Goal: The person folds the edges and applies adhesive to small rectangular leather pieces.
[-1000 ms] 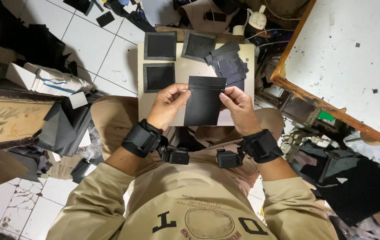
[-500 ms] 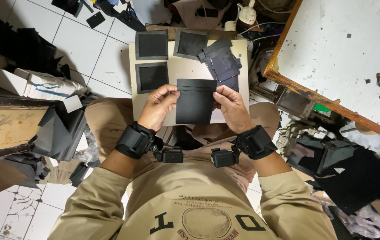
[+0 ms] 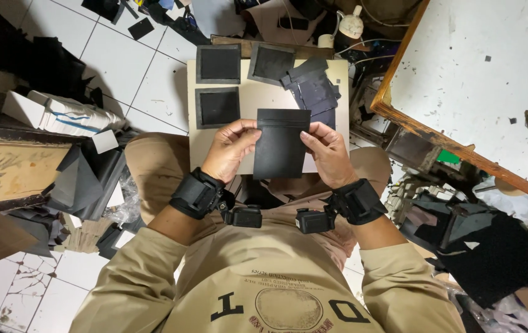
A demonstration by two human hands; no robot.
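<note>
I hold a flat black rectangular piece [image 3: 281,145] upright over my lap, with a folded band along its top edge. My left hand [image 3: 230,150] pinches its left side and my right hand [image 3: 326,150] pinches its right side. Under it lies a beige board [image 3: 253,92] resting on my knees. On the board lie three black square pieces with dark borders [image 3: 218,63] [image 3: 216,107] [image 3: 271,62] and a loose pile of dark cut pieces [image 3: 311,86]. Both wrists wear black straps with small cameras.
A white worktable with a wooden edge [image 3: 400,114] stands at the right. Black material scraps [image 3: 85,179] and a white box [image 3: 60,114] lie on the tiled floor at the left. More black sheets [image 3: 492,259] pile up at the lower right. A white bottle [image 3: 350,24] stands beyond the board.
The black piece stays between both hands. My fingers have shifted slightly along its upper sides and the view has moved a little.
</note>
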